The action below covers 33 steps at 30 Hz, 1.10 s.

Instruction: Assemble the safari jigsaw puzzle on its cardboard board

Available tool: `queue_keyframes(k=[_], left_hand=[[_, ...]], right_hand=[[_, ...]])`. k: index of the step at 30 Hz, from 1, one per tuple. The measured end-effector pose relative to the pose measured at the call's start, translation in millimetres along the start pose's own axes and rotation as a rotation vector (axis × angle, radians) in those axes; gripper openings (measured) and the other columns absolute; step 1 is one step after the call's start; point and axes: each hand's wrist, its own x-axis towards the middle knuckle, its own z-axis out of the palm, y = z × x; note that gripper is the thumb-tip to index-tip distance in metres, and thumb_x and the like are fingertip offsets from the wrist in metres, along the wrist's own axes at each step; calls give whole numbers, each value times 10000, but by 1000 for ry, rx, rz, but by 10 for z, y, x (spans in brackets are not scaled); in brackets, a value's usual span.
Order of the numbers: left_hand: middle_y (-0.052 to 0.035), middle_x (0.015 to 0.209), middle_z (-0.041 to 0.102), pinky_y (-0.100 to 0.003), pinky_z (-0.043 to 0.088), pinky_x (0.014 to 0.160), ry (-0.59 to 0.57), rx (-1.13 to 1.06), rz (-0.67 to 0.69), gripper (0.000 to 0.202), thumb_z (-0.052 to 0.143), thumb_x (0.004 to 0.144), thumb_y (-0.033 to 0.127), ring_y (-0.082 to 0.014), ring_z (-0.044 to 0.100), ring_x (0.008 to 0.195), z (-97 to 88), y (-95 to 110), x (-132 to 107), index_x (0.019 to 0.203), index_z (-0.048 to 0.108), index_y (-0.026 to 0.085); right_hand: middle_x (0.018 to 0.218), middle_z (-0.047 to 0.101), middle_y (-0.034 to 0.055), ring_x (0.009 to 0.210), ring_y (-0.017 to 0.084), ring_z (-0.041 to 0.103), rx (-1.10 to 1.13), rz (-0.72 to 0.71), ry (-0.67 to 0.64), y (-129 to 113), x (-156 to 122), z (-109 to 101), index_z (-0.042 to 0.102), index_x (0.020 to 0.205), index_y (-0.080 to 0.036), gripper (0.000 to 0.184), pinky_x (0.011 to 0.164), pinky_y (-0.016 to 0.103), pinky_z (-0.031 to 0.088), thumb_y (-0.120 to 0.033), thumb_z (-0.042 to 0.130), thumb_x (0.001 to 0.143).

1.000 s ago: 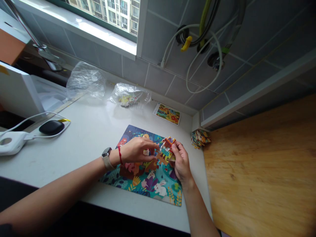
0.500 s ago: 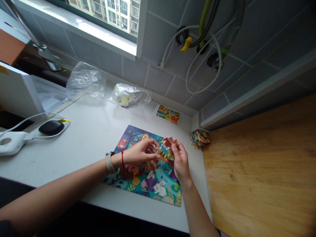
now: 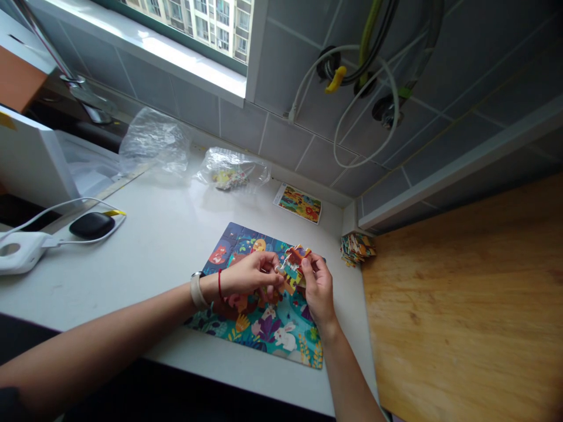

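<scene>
From the head camera, the left hand and right hand meet over a jigsaw puzzle lying on the white worktop, with a small clump of jigsaw pieces held up between them, just above the puzzle's right part and apparently not resting on it. The right fingers and thumb are clamped on the clump's lower edge, while the left fingers are curled together, their tips pinching its left side, though the exact contact is partly hidden. Gripping close to the join with both hands level seems the sound way to work the pieces, since twisting from farther out could bend the thin tabs. The clump shows orange, red and teal printing, with ragged tabbed edges and pieces that seem linked. A loose stack of pieces sits beyond the right hand at the worktop's corner, near a picture card and a clear plastic bag with more pieces inside
</scene>
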Motion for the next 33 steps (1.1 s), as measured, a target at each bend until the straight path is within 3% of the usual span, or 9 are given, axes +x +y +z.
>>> queue_keyframes(k=[8, 14, 20, 24, 29, 33], left_hand=[[2, 799, 714, -209, 551, 505, -24, 63, 29, 516, 858, 788, 544, -114, 674, 596, -20, 66, -46, 927, 510, 189], [44, 670, 645, -188, 497, 448, -9, 46, 51, 512, 829, 807, 578, -112, 630, 532, -13, 58, -44, 916, 501, 200], [40, 642, 639, -224, 550, 487, 76, 186, 135, 424, 784, 853, 510, -123, 645, 519, 60, 72, -72, 884, 503, 195], [64, 571, 625, -237, 557, 463, 83, 66, 52, 462, 806, 795, 517, -133, 635, 469, 68, 75, -52, 885, 467, 215], [53, 599, 645, -238, 565, 460, 110, -19, 3, 489, 816, 779, 548, -142, 662, 495, 63, 121, -65, 888, 478, 212], [35, 623, 666, -232, 568, 488, 77, -15, 54, 515, 816, 801, 600, -141, 675, 534, 57, 127, -65, 922, 512, 202]], right_hand=[[996, 768, 46, 847, 219, 718, 48, 49, -6, 7, 7, -28, 665, 1072, -230, 370, 791, 341, 608, -568, 724, 934], [998, 761, 40, 875, 222, 711, 60, 48, -19, -28, 1, -37, 687, 1064, -245, 317, 793, 332, 599, -532, 734, 937], [1020, 772, 45, 925, 239, 724, 27, 7, -11, -47, 2, 3, 692, 1068, -247, 318, 883, 373, 586, -537, 725, 941], [1009, 771, 56, 896, 237, 714, -113, -85, 5, -85, -18, 35, 701, 1081, -249, 307, 869, 375, 572, -530, 696, 959], [913, 760, 44, 786, 232, 683, -257, -129, 57, -125, -52, 36, 712, 1072, -255, 325, 739, 353, 558, -545, 719, 928], [961, 772, 50, 833, 236, 696, -183, -93, 52, -103, -40, 22, 721, 1063, -255, 340, 782, 356, 576, -561, 732, 914]])
